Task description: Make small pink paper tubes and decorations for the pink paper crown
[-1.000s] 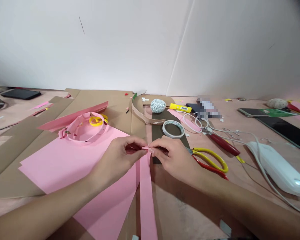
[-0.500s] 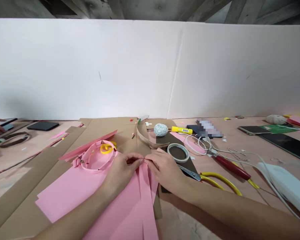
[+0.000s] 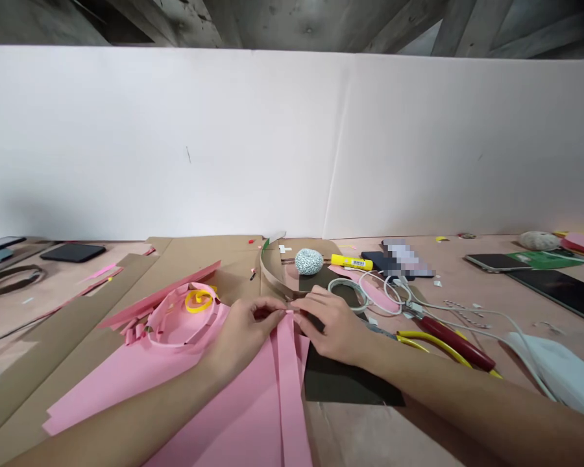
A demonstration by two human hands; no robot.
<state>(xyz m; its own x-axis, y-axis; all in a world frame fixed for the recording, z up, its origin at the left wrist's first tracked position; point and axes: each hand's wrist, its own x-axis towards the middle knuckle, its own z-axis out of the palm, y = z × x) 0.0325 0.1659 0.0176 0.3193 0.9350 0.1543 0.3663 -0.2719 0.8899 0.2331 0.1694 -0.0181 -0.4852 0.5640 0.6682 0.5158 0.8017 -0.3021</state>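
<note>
As the left hand (image 3: 246, 337) and the right hand (image 3: 333, 327) meet at lower centre of the frame, their fingertips pinch the upper end of a long pink paper strip (image 3: 287, 389), which runs down to the bottom edge beside a pink paper sheet (image 3: 126, 383). Both hands are closed on that end, though the fingers hide exactly how it is held. The work in hand looks like fine shaping of the strip's end, and it calls for a steady pinch so that the end does not slip. Left of the hands, a pink paper ring (image 3: 160, 311) holds a yellow paper curl (image 3: 198, 301). Upper right of them lie a yellow glue stick (image 3: 351, 262) and a speckled stone (image 3: 308, 262), with yellow-handled scissors (image 3: 438, 346) further right.
</note>
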